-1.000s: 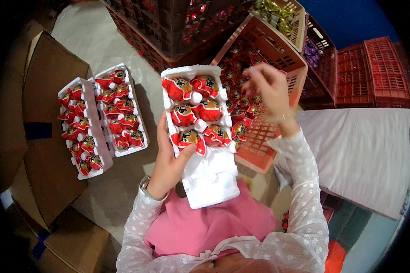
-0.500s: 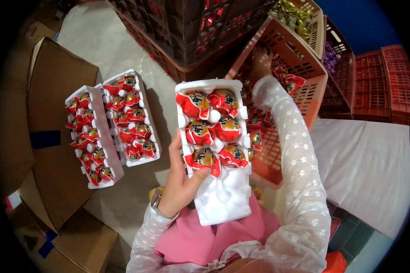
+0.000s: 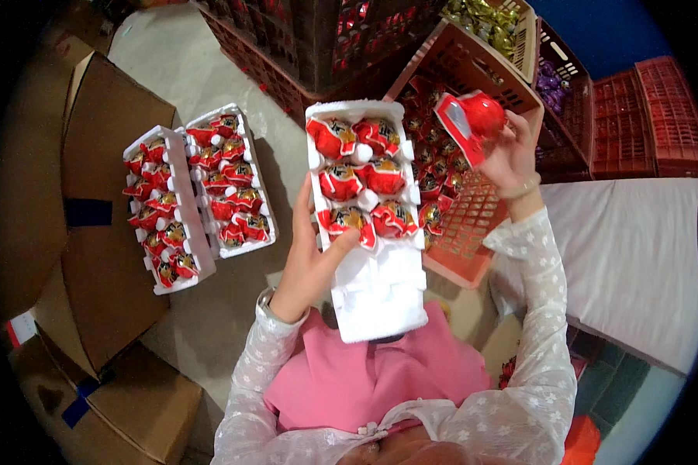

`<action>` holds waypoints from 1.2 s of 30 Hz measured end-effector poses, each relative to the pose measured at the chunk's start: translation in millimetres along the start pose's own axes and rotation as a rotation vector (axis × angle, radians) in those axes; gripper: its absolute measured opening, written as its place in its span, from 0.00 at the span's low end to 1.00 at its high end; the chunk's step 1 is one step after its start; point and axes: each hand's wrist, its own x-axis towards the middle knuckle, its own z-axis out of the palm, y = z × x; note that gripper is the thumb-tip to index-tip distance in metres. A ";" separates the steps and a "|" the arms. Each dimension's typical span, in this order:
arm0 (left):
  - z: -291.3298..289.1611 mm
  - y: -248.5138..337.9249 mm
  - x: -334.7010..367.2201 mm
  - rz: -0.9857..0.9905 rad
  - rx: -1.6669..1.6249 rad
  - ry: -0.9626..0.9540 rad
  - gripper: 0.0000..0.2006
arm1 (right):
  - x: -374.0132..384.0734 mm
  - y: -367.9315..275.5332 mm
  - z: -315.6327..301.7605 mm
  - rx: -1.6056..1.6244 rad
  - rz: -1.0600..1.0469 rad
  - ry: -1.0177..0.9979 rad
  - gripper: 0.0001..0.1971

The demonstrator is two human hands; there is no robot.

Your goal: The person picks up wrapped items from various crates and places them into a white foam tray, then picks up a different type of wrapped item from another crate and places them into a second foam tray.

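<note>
My left hand (image 3: 304, 267) grips a white foam tray (image 3: 378, 298) by its left side, thumb over the top. Six round red-and-gold wrapped packets sit in its upper pockets, in two columns; the lower part is bare white foam. My right hand (image 3: 510, 155), raised at the right, pinches one round red packet (image 3: 485, 116); its flat wrapper end sticks out to the left. Under it stands an orange-red plastic crate (image 3: 461, 248), where many more such packets lie. The packet is apart from the tray.
Two filled foam trays (image 3: 186, 232) (image 3: 244, 242) stand side by side at the left, near open cardboard boxes (image 3: 116, 178). Dark stacked crates (image 3: 287, 46) rise ahead. Crates with gold packets (image 3: 485, 27) and purple packets (image 3: 551, 89) stand far right, beside a white-covered surface (image 3: 620, 248).
My right hand has come up out of the crate with a red packet in its fingers. The tray in my left hand sits slightly higher in view, with the same six packets.
</note>
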 end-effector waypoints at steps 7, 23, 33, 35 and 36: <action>-6.5 -21.5 -18.3 -0.219 -0.161 -0.020 0.41 | -86.2 53.6 74.5 -0.495 0.067 -0.454 0.20; 3.8 -25.7 -37.0 -0.070 -0.126 -0.112 0.48 | -103.4 115.2 138.1 -1.960 -0.390 -0.464 0.13; 9.4 -17.3 -32.7 -0.113 -0.061 -0.066 0.51 | -89.7 121.7 135.2 -2.205 -0.354 -0.559 0.11; 6.3 -17.6 -35.8 -0.138 -0.037 -0.062 0.50 | -90.1 133.4 136.5 -2.222 -0.403 -0.531 0.09; 4.2 -17.9 -37.1 -0.121 0.003 -0.072 0.49 | -90.5 136.9 136.6 -2.234 -0.400 -0.516 0.09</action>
